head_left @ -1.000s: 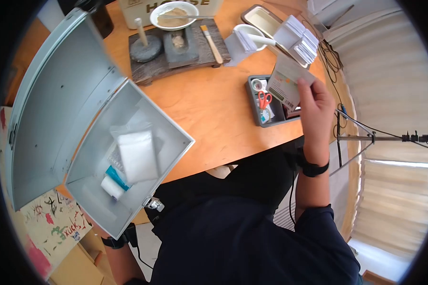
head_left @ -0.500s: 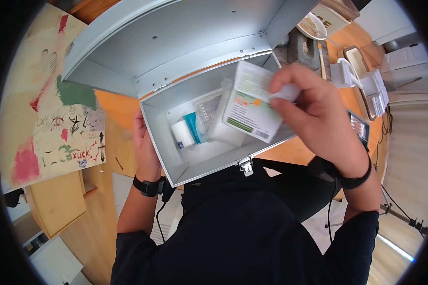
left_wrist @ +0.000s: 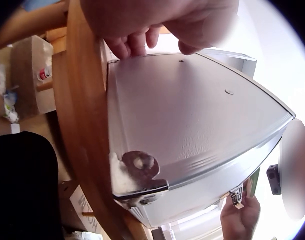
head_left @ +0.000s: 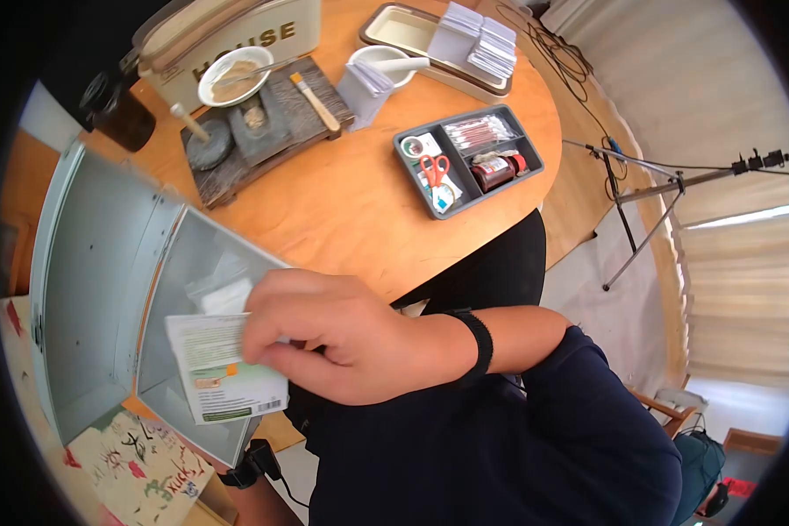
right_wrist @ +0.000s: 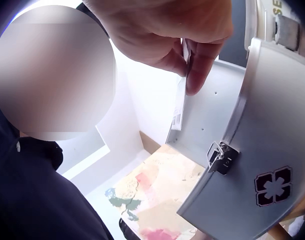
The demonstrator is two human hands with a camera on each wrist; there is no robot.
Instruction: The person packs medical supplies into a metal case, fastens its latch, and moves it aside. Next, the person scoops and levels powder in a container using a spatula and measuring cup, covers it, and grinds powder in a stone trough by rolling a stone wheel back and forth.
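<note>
My right hand [head_left: 337, 337] pinches a flat white packet [head_left: 206, 373] between thumb and fingers. Green print and a barcode show on its face. It hangs over the open silver metal case [head_left: 171, 280], covering much of the inside in the head view. A clear bag with white contents [head_left: 226, 296] shows past the packet. The lid [head_left: 88, 254] stands raised on the left. In the left wrist view, fingertips of my left hand [left_wrist: 162, 22] touch the case's end wall [left_wrist: 177, 105]. From the head, the case hides that hand.
A grey divided tray [head_left: 430, 210] on the table holds orange scissors [head_left: 434, 169], cotton swabs [head_left: 480, 131] and a dark red-capped bottle [head_left: 498, 174]. Behind stand a bowl of powder [head_left: 235, 79], a wooden board with a brush [head_left: 316, 101], a dark jar [head_left: 118, 114] and a cream tray [head_left: 394, 26].
The packet went from above the grey tray, leftward to the case; my right hand holds it throughout. The head view swung left, then back right. The left hand stays by the case.
</note>
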